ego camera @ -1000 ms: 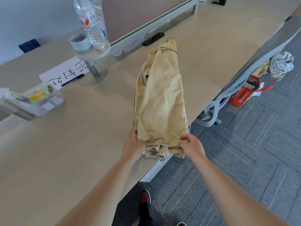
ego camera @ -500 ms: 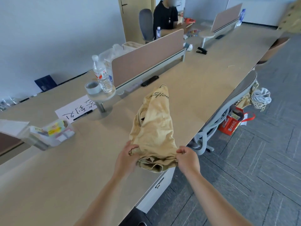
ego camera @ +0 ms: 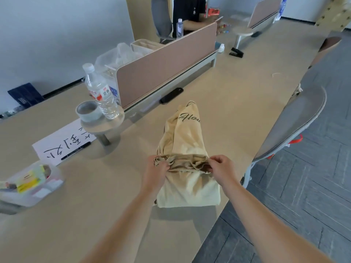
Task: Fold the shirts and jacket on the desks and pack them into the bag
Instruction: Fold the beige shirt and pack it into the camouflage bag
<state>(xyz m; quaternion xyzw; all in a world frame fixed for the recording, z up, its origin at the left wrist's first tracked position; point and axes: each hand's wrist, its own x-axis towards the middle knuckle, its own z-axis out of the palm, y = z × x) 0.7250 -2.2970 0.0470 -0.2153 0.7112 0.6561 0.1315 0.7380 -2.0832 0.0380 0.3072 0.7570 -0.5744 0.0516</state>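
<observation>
Beige shirt [ego camera: 188, 141] lies on the desk [ego camera: 95, 215] near the front edge, a long narrow strip w/ the printed end far from the person. The near end is turned up and over the strip, so the hem sits about mid-length as a rumpled band. L hand [ego camera: 157, 173] pinches that band at its left end. R hand [ego camera: 224, 170] pinches the right end, fingers curled round the cloth. Neither hand is free.

Handling, as I judge it: thin cotton, light and fully limp, too soft to hold a crease, so it sags wherever unsupported. Not slippery, not fragile. Layers could slide apart if only the top one is caught. The band looks several layers thick, though the bunching hides the count. Best hold: both hem corners, all layers pinched together, kept taut btwn the hands.
</observation>
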